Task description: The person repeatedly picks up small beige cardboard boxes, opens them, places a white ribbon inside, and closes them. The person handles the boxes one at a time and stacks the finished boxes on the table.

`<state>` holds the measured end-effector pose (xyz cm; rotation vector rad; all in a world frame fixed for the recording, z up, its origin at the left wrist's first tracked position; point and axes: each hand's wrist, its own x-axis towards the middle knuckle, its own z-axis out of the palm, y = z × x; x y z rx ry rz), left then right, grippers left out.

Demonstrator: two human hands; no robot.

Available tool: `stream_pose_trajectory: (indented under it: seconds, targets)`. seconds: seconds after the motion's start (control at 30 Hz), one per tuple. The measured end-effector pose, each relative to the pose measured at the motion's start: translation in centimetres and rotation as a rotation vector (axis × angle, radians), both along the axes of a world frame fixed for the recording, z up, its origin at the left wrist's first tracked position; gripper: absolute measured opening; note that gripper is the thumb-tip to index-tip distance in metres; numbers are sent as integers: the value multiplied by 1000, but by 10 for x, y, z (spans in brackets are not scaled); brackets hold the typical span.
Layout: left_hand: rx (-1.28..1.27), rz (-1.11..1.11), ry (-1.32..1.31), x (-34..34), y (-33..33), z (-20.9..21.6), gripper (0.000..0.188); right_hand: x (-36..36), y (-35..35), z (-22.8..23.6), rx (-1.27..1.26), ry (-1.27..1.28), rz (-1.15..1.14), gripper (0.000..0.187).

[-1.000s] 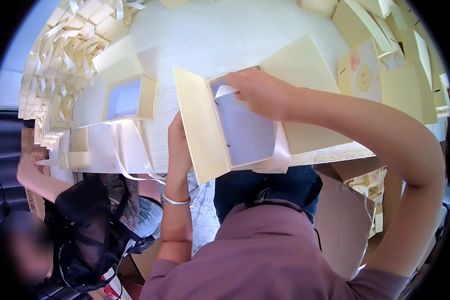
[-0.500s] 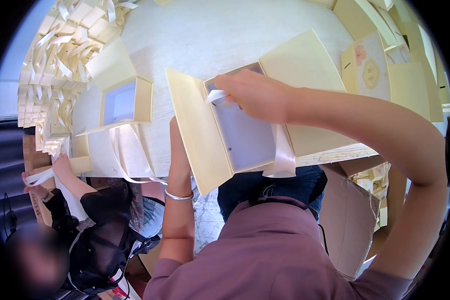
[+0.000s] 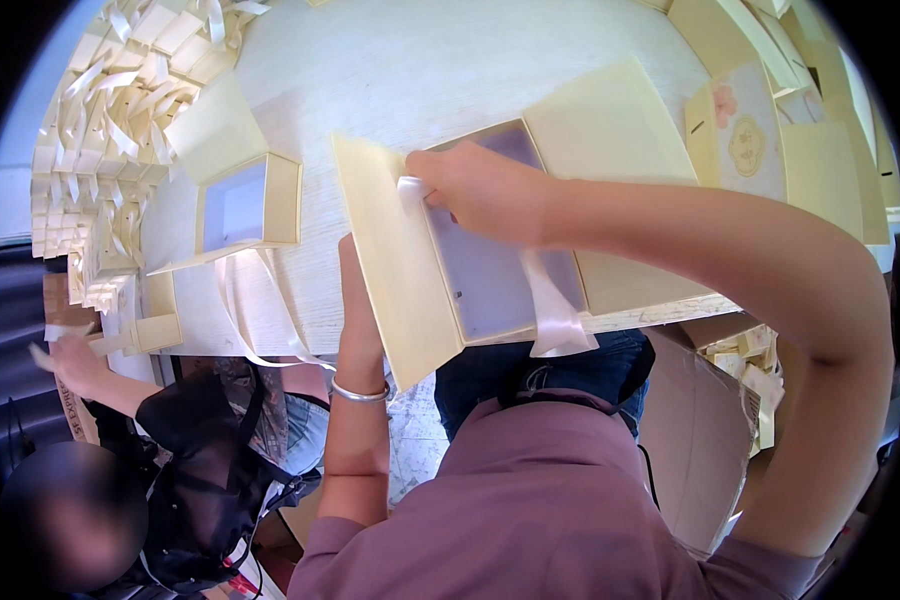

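Observation:
A cream gift box (image 3: 505,318) lies tilted in front of me at the table's near edge, with its two flaps opened out to the sides and a pale lilac inside. My right hand (image 3: 485,190) is over the box, fingers pinched on a white ribbon (image 3: 411,188) by the left wall. The ribbon's other end hangs over the box's near edge. My left forearm (image 3: 362,330), with a silver bangle, goes up behind the left flap (image 3: 390,270). That flap covers my left hand, so its fingers do not show.
Left of my box, another open cream box (image 3: 283,205) trails ribbons over the table edge. Many beribboned boxes (image 3: 95,150) are stacked at the far left. More boxes (image 3: 820,170) stand at the right. A co-worker's hand (image 3: 78,368) holds a ribbon at the left.
My right hand has moved slightly left with the ribbon, toward the left flap. The ribbon's hanging part has shifted a little. The co-worker's hands have moved left.

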<state>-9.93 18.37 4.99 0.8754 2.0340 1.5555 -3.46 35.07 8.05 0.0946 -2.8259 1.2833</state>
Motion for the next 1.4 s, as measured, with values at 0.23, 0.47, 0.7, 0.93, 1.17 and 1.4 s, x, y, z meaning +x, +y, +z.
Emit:
stream_pose_trajectory:
  seconds: [0.23,0.47,0.7,0.93,1.17,1.4]
  targets:
    - [94,17,-124,-14,8,-8,10,2,16,14,-115,251,-206,20]
    - [462,352,-669,9,15,10,14,46,-4,47,65,-336,94,23]
    - [340,242,-220,17,-4,-18,22,36,-13,22,424,-356,267,23]
    - [32,-214,348,19,-36,-13,32,41,-14,11,224,-341,178,24]
    - [-56,-248,585,19,-33,-8,32,48,-21,6,288,-311,189,17]
    - [-73,-268,654,17,-37,-15,31,50,-21,12,377,-315,196,11]
